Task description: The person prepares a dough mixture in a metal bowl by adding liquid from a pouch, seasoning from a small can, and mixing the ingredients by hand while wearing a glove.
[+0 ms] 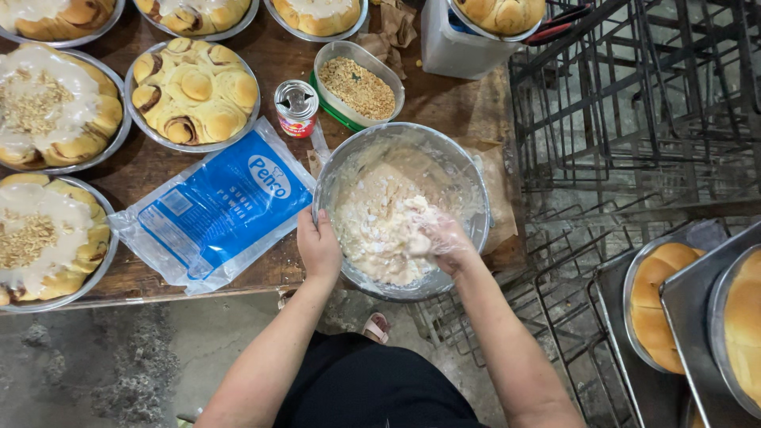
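Observation:
A metal mixing bowl sits at the near edge of a wooden table, holding a pale, lumpy cream mixture. My left hand grips the bowl's near-left rim. Covered by a thin clear plastic glove, my right hand is sunk in the mixture with its fingers closed around a lump of it. Left of the bowl lies a blue and clear plastic bag of powder. Behind the bowl stand a small opened tin can and an oval container of crushed nuts.
Round metal pans of rolls cover the table's left and back; some carry white icing and crumbs. A white tub stands at the back. Black wire racks fill the right, with pans of buns at lower right.

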